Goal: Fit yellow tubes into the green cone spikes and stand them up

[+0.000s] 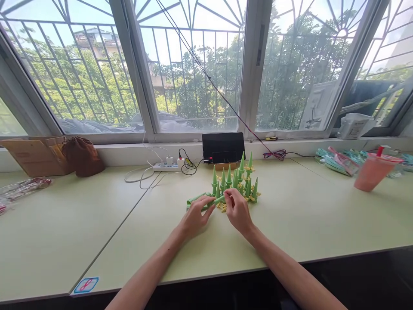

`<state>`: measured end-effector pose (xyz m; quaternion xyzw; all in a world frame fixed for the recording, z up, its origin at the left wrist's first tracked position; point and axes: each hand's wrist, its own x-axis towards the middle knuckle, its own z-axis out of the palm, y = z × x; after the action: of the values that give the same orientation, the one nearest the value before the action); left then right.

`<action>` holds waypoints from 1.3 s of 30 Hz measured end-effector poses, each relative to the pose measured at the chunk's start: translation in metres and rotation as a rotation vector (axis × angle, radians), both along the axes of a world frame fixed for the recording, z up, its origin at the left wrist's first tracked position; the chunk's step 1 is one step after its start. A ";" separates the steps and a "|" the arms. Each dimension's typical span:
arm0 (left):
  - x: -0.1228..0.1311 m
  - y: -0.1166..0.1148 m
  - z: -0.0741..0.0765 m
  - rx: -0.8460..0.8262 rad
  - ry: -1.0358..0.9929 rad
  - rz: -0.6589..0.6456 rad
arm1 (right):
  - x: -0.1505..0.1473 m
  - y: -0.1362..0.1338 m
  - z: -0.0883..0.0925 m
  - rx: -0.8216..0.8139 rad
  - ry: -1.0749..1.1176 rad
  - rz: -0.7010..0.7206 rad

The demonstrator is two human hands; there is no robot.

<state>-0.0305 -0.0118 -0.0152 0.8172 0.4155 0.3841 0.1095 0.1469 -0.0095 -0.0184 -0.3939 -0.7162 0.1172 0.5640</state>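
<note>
Between both hands is a small light-green rolled or tube-like piece (219, 200), slanting up to the right. My left hand (195, 216) grips its left end between thumb and fingers. My right hand (238, 212) has its fingertips pinched together at the other end; what lies inside that pinch is hidden. Just behind, several pointed green cones (214, 181) stand upright in a cluster, with small yellow pieces (257, 193) sticking out among them. More yellow pieces (222, 208) lie low between my hands. Green parts (192, 200) lie beyond my left hand, partly covered by it.
A dark tablet (223, 144) leans near the window sill behind the cones. Left of it are a power strip (167, 165) and loose cables. A red cup (376, 172) and plastic-wrapped packets (337, 161) stand right. A brown pouch (84, 157) and cardboard box (34, 157) are far left.
</note>
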 end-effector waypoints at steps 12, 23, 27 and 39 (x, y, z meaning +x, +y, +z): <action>0.003 -0.001 -0.002 -0.114 0.032 -0.107 | 0.001 0.001 -0.001 0.035 -0.025 0.010; -0.001 0.009 -0.005 -0.336 -0.290 0.018 | 0.004 0.010 -0.007 -0.055 -0.187 -0.049; -0.002 0.007 -0.002 -0.430 -0.370 0.013 | 0.005 0.011 -0.010 -0.168 -0.402 -0.085; -0.004 0.006 0.000 -0.521 -0.379 -0.020 | 0.006 0.008 -0.011 -0.267 -0.524 -0.080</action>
<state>-0.0344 -0.0055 -0.0148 0.6796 0.4641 0.4090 0.3944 0.1534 -0.0012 -0.0297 -0.5091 -0.7998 0.0823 0.3072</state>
